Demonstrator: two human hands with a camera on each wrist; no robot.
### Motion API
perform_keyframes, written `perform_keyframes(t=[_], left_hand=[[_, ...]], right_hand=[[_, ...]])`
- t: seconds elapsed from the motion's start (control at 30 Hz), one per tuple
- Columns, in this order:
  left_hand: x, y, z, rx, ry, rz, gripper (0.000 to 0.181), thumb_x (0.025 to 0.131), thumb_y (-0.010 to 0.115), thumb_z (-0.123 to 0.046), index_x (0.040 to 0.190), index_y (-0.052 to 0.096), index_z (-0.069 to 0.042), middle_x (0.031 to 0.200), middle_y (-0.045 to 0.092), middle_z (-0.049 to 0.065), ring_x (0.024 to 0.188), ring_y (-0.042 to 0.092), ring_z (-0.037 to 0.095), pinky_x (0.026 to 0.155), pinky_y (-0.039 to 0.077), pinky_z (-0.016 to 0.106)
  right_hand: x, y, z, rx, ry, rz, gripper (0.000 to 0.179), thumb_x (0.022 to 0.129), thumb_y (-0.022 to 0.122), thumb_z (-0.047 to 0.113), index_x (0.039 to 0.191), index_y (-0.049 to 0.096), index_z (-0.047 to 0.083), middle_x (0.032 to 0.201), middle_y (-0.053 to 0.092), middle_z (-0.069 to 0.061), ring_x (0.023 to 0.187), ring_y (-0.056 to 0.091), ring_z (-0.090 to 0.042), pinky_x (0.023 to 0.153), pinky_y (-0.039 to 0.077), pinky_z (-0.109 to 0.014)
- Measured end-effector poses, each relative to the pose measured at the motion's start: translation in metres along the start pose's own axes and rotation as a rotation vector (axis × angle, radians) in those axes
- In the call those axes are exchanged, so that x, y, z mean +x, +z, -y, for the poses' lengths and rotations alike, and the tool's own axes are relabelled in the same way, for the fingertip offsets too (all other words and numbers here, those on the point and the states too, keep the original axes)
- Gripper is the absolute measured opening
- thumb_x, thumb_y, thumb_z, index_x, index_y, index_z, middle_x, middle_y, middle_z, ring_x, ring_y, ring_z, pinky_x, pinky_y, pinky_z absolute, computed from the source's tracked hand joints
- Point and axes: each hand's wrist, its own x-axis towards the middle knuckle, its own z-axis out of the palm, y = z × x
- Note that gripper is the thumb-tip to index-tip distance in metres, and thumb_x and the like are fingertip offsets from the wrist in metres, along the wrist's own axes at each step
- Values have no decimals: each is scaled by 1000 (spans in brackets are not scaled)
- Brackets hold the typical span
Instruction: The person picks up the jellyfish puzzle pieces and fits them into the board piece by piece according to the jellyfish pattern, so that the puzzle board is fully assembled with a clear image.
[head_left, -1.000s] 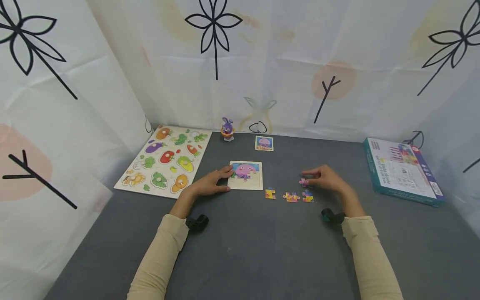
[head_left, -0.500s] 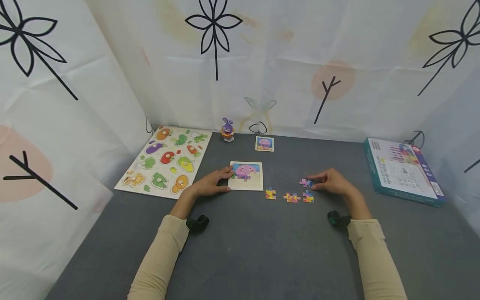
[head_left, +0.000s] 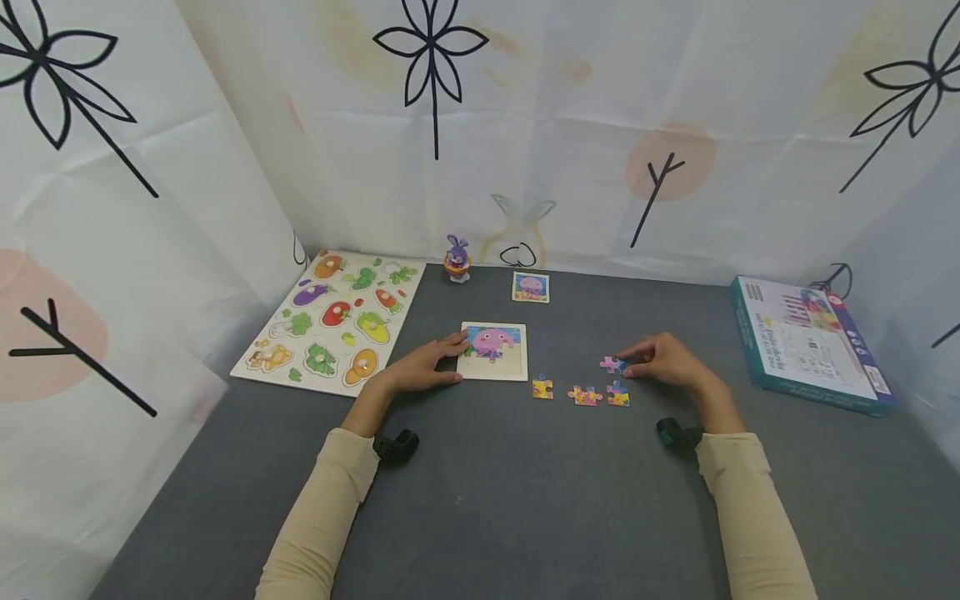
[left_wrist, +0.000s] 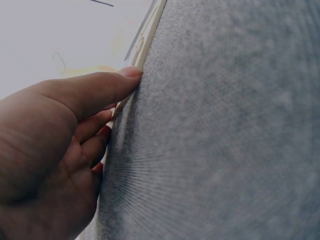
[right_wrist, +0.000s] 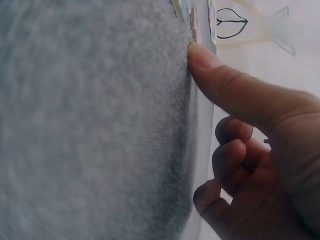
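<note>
The left hand (head_left: 423, 365) rests at the left side of a square jigsaw board (head_left: 512, 367), fingers stretched along it. Its thumb touches the board's near corner; in the left wrist view the thumb (left_wrist: 107, 87) lies at the pale edge. A pink octopus picture fills the upper part of the board; bare wood shows below and at right. The right hand (head_left: 663, 362) pinches the right end of a pink and blue puzzle piece (head_left: 611, 364) low over the table. In the right wrist view its thumb (right_wrist: 215, 75) meets the piece's edge; the index finger is hidden.
Loose puzzle pieces lie nearby: a yellow one (head_left: 542, 388), a pink-yellow one (head_left: 584, 396) and a blue-yellow one (head_left: 618, 393). Behind are a small octopus picture card (head_left: 530, 287) and a rabbit figurine (head_left: 457, 258). A vegetable board (head_left: 330, 325) stands left, a teal box (head_left: 810, 342) right.
The right hand has shifted slightly right, so more of the pink and blue puzzle piece shows past its fingertips. The left hand and the jigsaw board stay put.
</note>
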Motion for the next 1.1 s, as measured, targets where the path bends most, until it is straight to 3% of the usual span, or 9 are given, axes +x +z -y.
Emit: perform_keyframes(t=[0.07, 0.2, 0.37, 0.53, 0.8, 0.93, 1.1], left_hand=[[0, 0, -1, 0, -5, -1, 63, 89, 60, -18, 142, 30, 0, 153, 17, 16, 142, 14, 31, 114, 9, 51], [-2, 0, -2, 1, -3, 3, 63, 89, 59, -18, 142, 30, 1, 152, 18, 17, 141, 14, 32, 114, 9, 52], [-3, 2, -3, -5, 2, 3, 62, 90, 59, -18, 141, 31, 3, 152, 18, 20, 141, 15, 35, 113, 10, 53], [-3, 2, -4, -16, -9, 8, 63, 89, 59, -17, 141, 31, 3, 152, 18, 19, 141, 14, 34, 113, 9, 53], [-3, -1, -5, -8, -12, 8, 63, 89, 59, -16, 142, 30, 2, 152, 17, 18, 141, 14, 33, 113, 9, 53], [-3, -1, -5, -10, -15, 9, 63, 89, 60, -17, 142, 30, 2, 152, 17, 18, 141, 13, 33, 113, 8, 53], [-2, -1, -5, 1, -17, 6, 64, 89, 59, -19, 142, 30, 1, 152, 17, 18, 141, 14, 33, 113, 9, 53]], right_hand=[[0, 0, 0, -14, -11, -1, 29, 78, 72, 12, 105, 69, 1, 78, 51, -5, 64, 37, -11, 54, 30, -22], [2, 2, -1, -40, -34, 1, 29, 79, 71, 13, 105, 69, 0, 68, 39, 0, 61, 32, -10, 52, 28, -23], [8, 7, 3, -62, -87, -45, 29, 80, 71, 15, 104, 69, -1, 64, 35, 3, 56, 30, -8, 51, 26, -24], [23, 18, 29, -79, -161, -94, 27, 79, 72, 16, 103, 70, 3, 68, 41, -1, 60, 35, -11, 55, 29, -26], [52, 44, 79, -74, -218, -116, 26, 79, 72, 16, 102, 70, 3, 64, 37, 0, 58, 32, -14, 57, 28, -28], [61, 59, 94, -64, -244, -108, 27, 80, 71, 15, 103, 69, 1, 60, 35, 1, 54, 29, -12, 55, 27, -26], [69, 72, 103, -67, -219, -82, 28, 80, 71, 16, 103, 69, 1, 56, 32, 2, 52, 26, -12, 54, 25, -26]])
